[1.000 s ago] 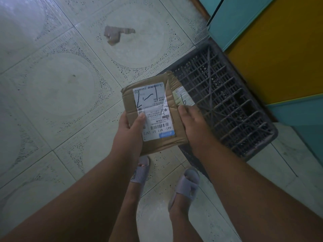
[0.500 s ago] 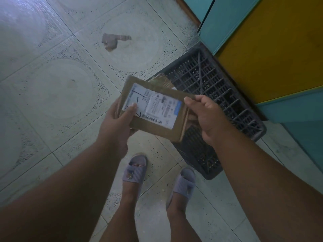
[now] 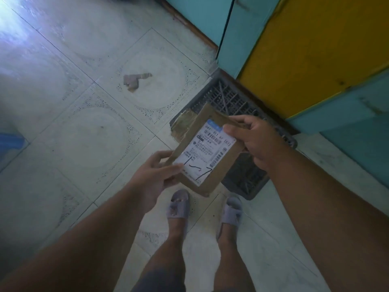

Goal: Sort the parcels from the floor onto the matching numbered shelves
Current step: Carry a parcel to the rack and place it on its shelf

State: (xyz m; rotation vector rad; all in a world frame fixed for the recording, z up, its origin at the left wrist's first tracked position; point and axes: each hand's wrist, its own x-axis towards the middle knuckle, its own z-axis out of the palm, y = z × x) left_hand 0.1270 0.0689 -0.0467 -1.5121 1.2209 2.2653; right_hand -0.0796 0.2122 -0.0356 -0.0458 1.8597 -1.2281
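Brown cardboard is what both hands hold: one flat parcel (image 3: 202, 157), kept in the air above the floor, in front of the person's body. The left hand (image 3: 154, 175) grips the parcel's near corner at about 7 o'clock, with the thumb on the top face and the other fingers curled under it. The right hand (image 3: 252, 140) pinches the far edge at about 2 o'clock, thumb on the white label (image 3: 207, 151), fingers behind. On the label there are barcodes, small print and a handwritten mark in black that looks like "1-7". Shiny tape covers the parcel's corner at 11 o'clock.

Below the parcel, at 3 o'clock from it, a dark plastic crate (image 3: 233, 102) stands on the tiled floor (image 3: 88, 133). Two feet in grey slippers (image 3: 179, 205) are at 6 o'clock. A scrap of cardboard (image 3: 134, 80) lies on the tiles at 11 o'clock, well apart. Teal and yellow panels (image 3: 305, 49) rise at 1 o'clock, behind the crate.
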